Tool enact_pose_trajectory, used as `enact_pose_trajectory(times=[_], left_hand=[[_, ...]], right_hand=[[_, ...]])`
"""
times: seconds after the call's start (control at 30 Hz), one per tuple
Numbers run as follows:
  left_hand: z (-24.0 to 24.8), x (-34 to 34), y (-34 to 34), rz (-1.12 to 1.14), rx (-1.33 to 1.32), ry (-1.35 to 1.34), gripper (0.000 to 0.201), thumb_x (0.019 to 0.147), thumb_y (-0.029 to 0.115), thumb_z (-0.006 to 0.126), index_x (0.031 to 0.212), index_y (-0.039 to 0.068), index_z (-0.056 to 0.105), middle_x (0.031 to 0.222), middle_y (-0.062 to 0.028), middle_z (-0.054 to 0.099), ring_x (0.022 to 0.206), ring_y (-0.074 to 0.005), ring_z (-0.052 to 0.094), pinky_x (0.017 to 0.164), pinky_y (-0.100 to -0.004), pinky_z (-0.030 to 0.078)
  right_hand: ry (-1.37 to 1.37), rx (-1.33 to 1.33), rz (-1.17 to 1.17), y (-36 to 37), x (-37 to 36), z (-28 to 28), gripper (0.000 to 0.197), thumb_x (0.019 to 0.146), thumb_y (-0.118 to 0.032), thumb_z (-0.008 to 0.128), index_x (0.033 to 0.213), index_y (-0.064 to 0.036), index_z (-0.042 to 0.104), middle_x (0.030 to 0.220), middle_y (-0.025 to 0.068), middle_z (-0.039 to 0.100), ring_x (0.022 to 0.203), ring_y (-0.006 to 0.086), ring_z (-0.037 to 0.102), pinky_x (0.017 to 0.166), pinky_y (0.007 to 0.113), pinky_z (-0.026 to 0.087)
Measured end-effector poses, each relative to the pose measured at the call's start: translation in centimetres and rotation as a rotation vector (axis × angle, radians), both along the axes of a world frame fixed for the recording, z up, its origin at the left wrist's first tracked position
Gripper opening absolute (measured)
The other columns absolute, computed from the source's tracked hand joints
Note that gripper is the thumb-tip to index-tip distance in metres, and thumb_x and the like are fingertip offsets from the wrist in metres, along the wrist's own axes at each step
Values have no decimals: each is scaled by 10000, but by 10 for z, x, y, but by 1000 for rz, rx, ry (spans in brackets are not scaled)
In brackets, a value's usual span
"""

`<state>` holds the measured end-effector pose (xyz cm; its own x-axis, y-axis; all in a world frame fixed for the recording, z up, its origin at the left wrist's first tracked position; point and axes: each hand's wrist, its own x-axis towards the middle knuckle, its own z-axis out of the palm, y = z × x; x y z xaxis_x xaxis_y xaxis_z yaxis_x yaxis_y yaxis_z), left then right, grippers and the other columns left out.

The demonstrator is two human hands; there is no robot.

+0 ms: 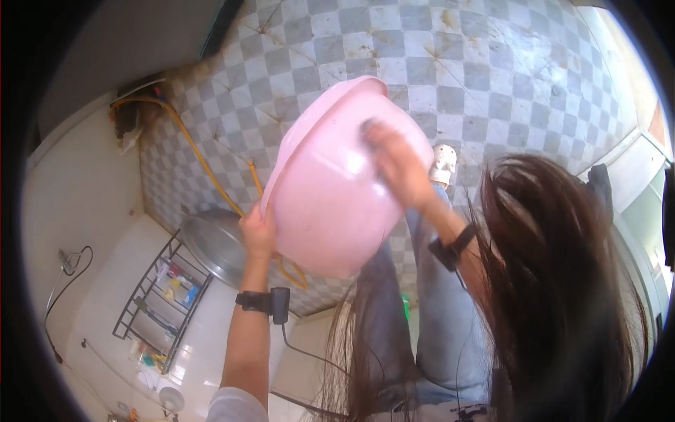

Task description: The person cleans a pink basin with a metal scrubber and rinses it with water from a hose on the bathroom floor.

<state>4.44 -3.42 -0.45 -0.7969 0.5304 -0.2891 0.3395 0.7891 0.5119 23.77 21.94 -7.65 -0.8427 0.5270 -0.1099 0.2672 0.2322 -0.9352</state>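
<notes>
A large pink plastic basin [323, 190] is tilted on its side in front of me, its outer wall and base toward me and its rim to the left. My left hand [259, 231] is closed around the lower part of that rim. On the upper right of the outer wall lies my right hand [399, 165], blurred by motion, with its fingers bent. Under its fingertips shows a small dark grey scouring pad [368, 129], partly hidden and smeared. The inside of the basin is turned away from view.
A yellow hose [190, 141] runs across the grey and white tiled floor [422, 70]. A large metal basin [218, 243] stands behind my left arm, beside a black wire rack [165, 302] of small items. My long hair [555, 281] hides the lower right.
</notes>
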Motion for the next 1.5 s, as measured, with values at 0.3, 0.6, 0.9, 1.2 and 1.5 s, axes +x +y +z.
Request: enact_pose_trajectory(times=[0.3, 0.6, 0.9, 1.2, 1.5], left_hand=[[47, 6, 0, 83, -157, -83, 252, 949, 197, 578, 1010, -32, 663, 699, -169, 618, 709, -81, 579, 652, -338, 494], [165, -10, -26, 212, 64, 307, 360, 994, 262, 532, 879, -63, 637, 705, -240, 623, 612, -220, 615, 607, -391, 481], [278, -28, -38, 472, -236, 350, 299, 907, 328, 611, 927, 33, 656, 807, -245, 651, 787, -434, 634, 681, -507, 489], [234, -88, -84, 728, -487, 182, 335, 894, 383, 598, 938, 58, 664, 950, -203, 676, 923, -394, 643, 772, -495, 511], [258, -162, -84, 885, -503, 104, 303, 902, 337, 593, 954, 53, 681, 941, -219, 677, 911, -437, 636, 786, -506, 506]], right_hand=[[-68, -1362, -550, 61, 57, 10, 389, 1008, -194, 445, 1329, 23, 481, 1320, 174, 538, 1199, 297, 534, 1054, 385, 425], [511, -1871, -190, 187, 21, 266, 492, 1005, -372, 424, 1349, -30, 507, 1424, 193, 469, 1374, 405, 359, 1159, 580, 253], [206, -1342, -178, 244, 1, 329, 504, 904, -248, 512, 1375, -74, 475, 1334, 119, 562, 1182, 322, 561, 1011, 499, 421], [181, -537, 39, 304, -96, 360, 280, 932, 23, 457, 1208, 58, 485, 1244, 207, 525, 1027, 312, 657, 872, 415, 573], [151, -659, -164, 354, -276, 482, 419, 832, -67, 428, 1231, -13, 549, 1083, 123, 627, 923, 237, 664, 787, 354, 559]])
